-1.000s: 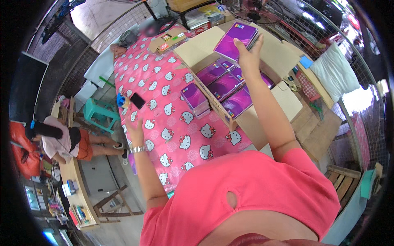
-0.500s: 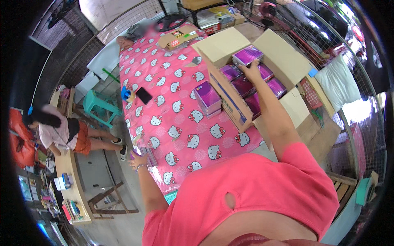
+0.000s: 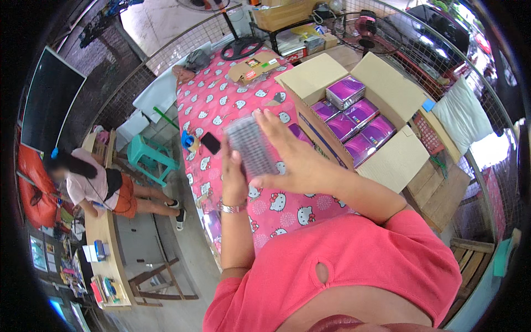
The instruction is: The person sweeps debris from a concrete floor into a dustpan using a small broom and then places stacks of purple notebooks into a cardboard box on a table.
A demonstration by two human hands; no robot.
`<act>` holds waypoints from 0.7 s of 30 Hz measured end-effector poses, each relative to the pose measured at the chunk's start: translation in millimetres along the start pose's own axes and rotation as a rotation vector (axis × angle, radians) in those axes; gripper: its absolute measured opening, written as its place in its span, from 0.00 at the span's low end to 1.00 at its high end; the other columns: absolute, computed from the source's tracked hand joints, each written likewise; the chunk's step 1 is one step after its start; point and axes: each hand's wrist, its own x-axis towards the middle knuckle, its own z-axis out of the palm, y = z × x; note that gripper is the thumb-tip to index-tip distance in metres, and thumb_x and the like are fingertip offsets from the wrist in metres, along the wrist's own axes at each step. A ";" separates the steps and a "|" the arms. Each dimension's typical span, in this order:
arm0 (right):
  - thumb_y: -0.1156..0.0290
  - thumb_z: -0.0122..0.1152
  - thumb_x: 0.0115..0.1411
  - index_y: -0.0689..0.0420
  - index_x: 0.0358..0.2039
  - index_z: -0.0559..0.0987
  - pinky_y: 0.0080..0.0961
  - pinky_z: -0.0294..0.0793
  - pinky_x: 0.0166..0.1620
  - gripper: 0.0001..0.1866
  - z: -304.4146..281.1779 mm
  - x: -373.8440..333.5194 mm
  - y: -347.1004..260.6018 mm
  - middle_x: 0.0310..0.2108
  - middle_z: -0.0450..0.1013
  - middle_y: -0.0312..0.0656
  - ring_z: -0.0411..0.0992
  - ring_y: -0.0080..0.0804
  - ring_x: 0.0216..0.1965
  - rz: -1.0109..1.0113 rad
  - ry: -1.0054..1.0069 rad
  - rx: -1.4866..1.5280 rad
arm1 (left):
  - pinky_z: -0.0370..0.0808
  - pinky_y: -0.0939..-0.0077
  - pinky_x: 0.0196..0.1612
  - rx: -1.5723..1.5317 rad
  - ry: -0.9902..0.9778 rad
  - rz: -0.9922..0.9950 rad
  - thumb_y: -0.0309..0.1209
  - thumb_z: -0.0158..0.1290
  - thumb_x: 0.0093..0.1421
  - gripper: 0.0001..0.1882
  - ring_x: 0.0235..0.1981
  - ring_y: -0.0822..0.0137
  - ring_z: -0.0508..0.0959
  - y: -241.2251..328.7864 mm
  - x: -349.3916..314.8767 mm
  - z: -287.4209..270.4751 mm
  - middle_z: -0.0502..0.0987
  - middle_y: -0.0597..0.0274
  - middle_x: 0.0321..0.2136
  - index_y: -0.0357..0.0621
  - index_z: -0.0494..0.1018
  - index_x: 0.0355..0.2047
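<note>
Above the middle of the table, a greyish stack of thin packs point(image 3: 251, 146), slightly blurred, is held between my two hands with its ridged side showing. My left hand point(image 3: 234, 180) grips its lower left part. Along its right side lies my right hand point(image 3: 298, 160), thumb at the bottom and fingers near the top. Right of my hands stands an open carton point(image 3: 326, 133) holding several purple stacks point(image 3: 368, 133), one of them raised on top point(image 3: 345, 91). Another purple stack point(image 3: 298, 131) beside the carton is mostly hidden by my right hand.
A pink patterned cloth point(image 3: 287, 206) covers the table. On it lie a black phone point(image 3: 210, 143), blue tape point(image 3: 188, 139), a flattened cardboard box point(image 3: 253, 67) and clear-wrapped packs at the left edge point(image 3: 212, 221). A teal stool point(image 3: 152, 157) and another person point(image 3: 105, 185) are at left.
My right hand has left the carton, where it touched the raised purple stack. My left hand has risen from the table's left edge. Both now hold a stack over the table.
</note>
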 end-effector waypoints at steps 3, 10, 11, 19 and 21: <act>0.67 0.65 0.45 0.58 0.60 0.50 0.33 0.56 0.57 0.45 -28.8 -1.8 7.4 0.56 0.56 0.51 0.57 0.41 0.57 0.102 0.270 -0.098 | 0.61 0.67 0.52 -0.079 -0.396 0.183 0.62 0.44 0.52 0.46 0.52 0.63 0.64 27.2 1.7 44.0 0.61 0.56 0.54 0.44 0.46 0.61; 0.63 0.51 0.53 0.65 0.49 0.66 0.31 0.71 0.46 0.25 -117.4 -60.3 76.9 0.42 0.70 0.49 0.72 0.38 0.40 0.212 0.501 1.637 | 0.55 0.59 0.58 1.349 0.259 -0.009 0.38 0.56 0.51 0.33 0.56 0.49 0.60 -71.6 -8.2 -150.8 0.63 0.41 0.52 0.37 0.58 0.55; 0.62 0.50 0.54 0.65 0.47 0.67 0.32 0.71 0.46 0.24 -115.2 -65.8 89.9 0.41 0.71 0.50 0.72 0.39 0.40 0.193 0.522 1.764 | 0.59 0.59 0.55 1.486 0.320 -0.272 0.43 0.57 0.47 0.40 0.57 0.48 0.58 -80.6 -29.8 -181.8 0.60 0.40 0.54 0.40 0.55 0.57; 0.56 0.55 0.53 0.64 0.60 0.44 0.37 0.63 0.52 0.44 -113.1 -71.9 198.7 0.54 0.59 0.53 0.61 0.42 0.53 0.501 0.968 0.887 | 0.52 0.44 0.55 1.750 0.531 -1.103 0.57 0.58 0.39 0.57 0.59 0.39 0.49 -148.5 -120.4 -268.4 0.42 0.38 0.60 0.54 0.36 0.62; 0.53 0.56 0.52 0.63 0.59 0.26 0.39 0.48 0.60 0.54 -121.2 -89.7 274.3 0.63 0.34 0.55 0.40 0.45 0.63 0.932 0.921 0.465 | 0.52 0.46 0.55 1.688 0.440 -1.167 0.57 0.58 0.39 0.58 0.59 0.38 0.49 -169.9 -116.0 -257.1 0.43 0.38 0.60 0.56 0.35 0.62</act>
